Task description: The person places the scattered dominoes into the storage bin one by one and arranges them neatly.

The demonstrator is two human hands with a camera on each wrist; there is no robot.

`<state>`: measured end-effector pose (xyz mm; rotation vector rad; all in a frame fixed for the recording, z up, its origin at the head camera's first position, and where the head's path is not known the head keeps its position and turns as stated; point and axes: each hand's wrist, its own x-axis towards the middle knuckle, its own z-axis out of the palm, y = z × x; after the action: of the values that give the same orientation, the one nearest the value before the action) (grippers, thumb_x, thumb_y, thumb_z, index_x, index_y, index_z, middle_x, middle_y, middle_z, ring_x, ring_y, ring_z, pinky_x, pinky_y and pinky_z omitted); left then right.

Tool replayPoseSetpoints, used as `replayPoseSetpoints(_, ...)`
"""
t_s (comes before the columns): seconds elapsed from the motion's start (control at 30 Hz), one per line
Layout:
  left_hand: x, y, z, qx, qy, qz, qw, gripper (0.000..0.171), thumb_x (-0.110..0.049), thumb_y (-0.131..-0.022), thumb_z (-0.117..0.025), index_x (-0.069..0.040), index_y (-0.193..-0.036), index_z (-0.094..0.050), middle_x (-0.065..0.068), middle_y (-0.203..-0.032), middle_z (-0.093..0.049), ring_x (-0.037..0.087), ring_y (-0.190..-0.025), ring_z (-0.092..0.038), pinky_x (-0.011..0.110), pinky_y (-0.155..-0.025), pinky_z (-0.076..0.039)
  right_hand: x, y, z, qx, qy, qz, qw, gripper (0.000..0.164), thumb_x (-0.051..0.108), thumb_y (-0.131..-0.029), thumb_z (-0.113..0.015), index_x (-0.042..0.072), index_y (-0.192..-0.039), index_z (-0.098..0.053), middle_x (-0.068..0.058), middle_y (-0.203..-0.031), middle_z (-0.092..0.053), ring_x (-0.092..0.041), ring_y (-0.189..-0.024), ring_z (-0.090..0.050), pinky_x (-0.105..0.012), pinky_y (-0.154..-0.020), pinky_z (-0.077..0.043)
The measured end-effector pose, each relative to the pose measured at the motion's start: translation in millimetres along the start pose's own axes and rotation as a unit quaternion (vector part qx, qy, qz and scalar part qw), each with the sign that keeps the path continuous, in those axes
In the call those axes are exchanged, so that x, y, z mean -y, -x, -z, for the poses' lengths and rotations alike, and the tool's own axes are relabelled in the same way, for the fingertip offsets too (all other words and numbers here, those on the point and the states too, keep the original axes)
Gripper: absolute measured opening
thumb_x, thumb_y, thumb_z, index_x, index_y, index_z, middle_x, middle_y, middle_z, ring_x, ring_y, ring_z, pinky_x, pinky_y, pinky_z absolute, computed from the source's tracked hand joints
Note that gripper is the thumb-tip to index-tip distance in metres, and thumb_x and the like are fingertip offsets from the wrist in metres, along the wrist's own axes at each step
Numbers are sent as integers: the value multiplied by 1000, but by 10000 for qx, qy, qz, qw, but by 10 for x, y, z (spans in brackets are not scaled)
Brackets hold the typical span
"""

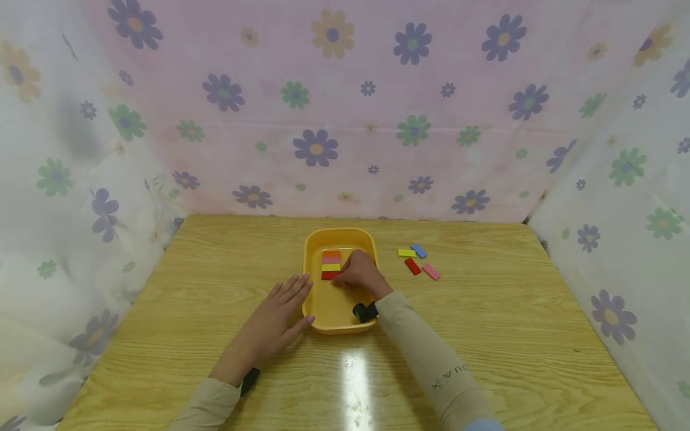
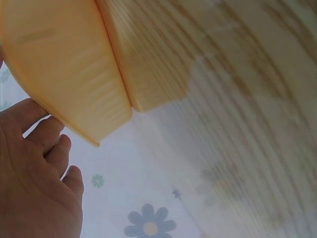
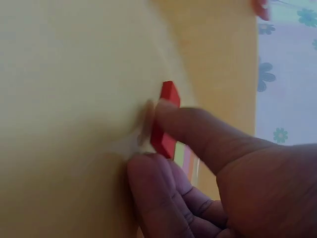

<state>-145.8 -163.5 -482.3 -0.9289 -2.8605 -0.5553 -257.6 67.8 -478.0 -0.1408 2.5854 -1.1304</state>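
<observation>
A yellow-orange tray (image 1: 329, 323) stands on the wooden table. In its far left part, a row of flat blocks lies side by side: orange (image 1: 331, 254), pink (image 1: 331, 260), yellow (image 1: 331, 267) and, nearest, red (image 1: 326, 276). My right hand (image 1: 362, 272) reaches inside the tray and holds the red block (image 3: 169, 91) by its right end. The thumb lies against the block's side, with the other fingers curled close by. My left hand (image 1: 277, 314) rests its extended fingers against the tray's left rim; in the left wrist view the fingertips touch the tray edge (image 2: 74, 126).
To the right of the tray, loose blocks lie on the table (image 1: 485, 311): yellow (image 1: 406, 253), blue (image 1: 418, 250), red (image 1: 412, 266) and pink (image 1: 430, 271). Flower-patterned curtains (image 1: 356, 108) enclose the table at the back and sides.
</observation>
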Motion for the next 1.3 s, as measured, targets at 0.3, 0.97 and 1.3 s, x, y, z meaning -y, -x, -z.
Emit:
replayPoseSetpoints(0.3, -9, -1, 9, 40, 24, 0, 10000, 71, -47, -104, -54, -5, -158, -35, 9, -166, -30, 30, -155, -24, 56, -125, -21, -1, -21, -33, -72, 244, 102, 9996, 36, 21, -78, -90, 0, -56, -71, -2, -45, -58, -11, -40, -47, -20, -41, -37)
replayPoseSetpoints(0.97, -10, -17, 24, 227, 61, 136, 9996, 71, -50, -105, -49, -8, -160, -32, 5, -168, -26, 26, -156, -20, 54, -127, -18, -24, -27, -29, -43, 54, -88, 9999, 32, 18, -78, -89, -1, -58, -72, -4, -48, -60, -13, -43, -52, -20, -43, -41)
replayPoseSetpoints(1.3, -10, -7, 19, 202, -1, 98, 9997, 71, -49, -105, -51, -7, -160, -32, 6, -168, -26, 26, -156, -19, 54, -127, -18, 125, 105, 177, 185, 377, -162, 9990, 24, 19, -82, -87, 1, -74, -73, -3, -63, -64, -14, -53, -60, -22, -51, -50)
